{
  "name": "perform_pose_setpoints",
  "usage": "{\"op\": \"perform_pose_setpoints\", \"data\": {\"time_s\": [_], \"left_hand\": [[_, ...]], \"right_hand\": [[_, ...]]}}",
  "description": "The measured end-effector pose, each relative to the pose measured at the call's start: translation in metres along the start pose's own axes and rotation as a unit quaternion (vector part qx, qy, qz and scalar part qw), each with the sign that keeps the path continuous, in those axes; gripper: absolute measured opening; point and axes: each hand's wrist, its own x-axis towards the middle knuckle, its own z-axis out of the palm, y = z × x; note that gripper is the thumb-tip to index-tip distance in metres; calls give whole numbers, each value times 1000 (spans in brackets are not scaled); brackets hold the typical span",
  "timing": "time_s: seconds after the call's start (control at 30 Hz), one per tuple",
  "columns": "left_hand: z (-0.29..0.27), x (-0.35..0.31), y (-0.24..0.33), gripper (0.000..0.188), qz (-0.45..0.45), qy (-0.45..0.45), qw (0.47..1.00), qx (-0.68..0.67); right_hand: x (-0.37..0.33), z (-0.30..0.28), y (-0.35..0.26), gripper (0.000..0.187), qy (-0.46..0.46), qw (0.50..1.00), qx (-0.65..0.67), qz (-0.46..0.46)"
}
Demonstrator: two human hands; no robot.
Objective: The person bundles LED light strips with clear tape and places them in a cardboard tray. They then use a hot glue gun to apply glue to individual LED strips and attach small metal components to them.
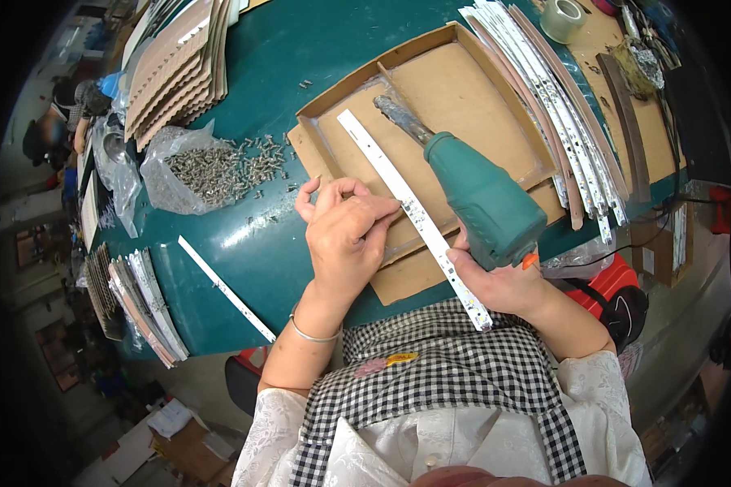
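A long white LED strip (pixel 374 154) slants across the view above a cardboard tray (pixel 479 89). My right hand (pixel 503 286) grips the strip near its lower end, the thumb lying along its edge. My left hand (pixel 349 223) pinches thumb and forefinger at the strip's middle, beside small metallic parts; whatever sits between the fingertips is too small to make out. Its other fingers are curled. Over my right hand is a green power tool (pixel 483 195) with a long, silvery wrapped nose pointing to the far left. The tool hides some right fingers, so whether they touch it is unclear.
Many small metal screws (pixel 211 174) spill from a plastic bag on the green table (pixel 260 235). Another strip (pixel 227 288) lies at left. Strip bundles (pixel 560 114) line the tray's right side; stacked brown boards (pixel 183 73) stand far left. A tape roll (pixel 562 20) sits far right.
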Motion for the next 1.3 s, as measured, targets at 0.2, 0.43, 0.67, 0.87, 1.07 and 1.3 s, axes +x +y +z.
{"op": "perform_pose_setpoints", "data": {"time_s": [0.2,0.43,0.67,0.87,1.07,1.3], "left_hand": [[-1,4,4,22,52,-9,997,52],[-4,8,2,23,82,-39,994,65],[3,-3,-8,19,-43,-4,994,-96],[3,-5,-7,18,-55,7,994,-98],[4,-6,-10,18,-27,17,996,-82],[5,-6,-11,18,-25,21,995,-90]], "right_hand": [[1,0,-3,20,4,999,16,34],[-6,8,6,25,40,995,73,51],[-15,-11,7,24,13,1000,-23,4],[-43,-48,-14,61,1,990,128,66],[-53,-68,-47,66,41,979,160,116],[-62,-71,-47,61,18,975,139,169]]}}
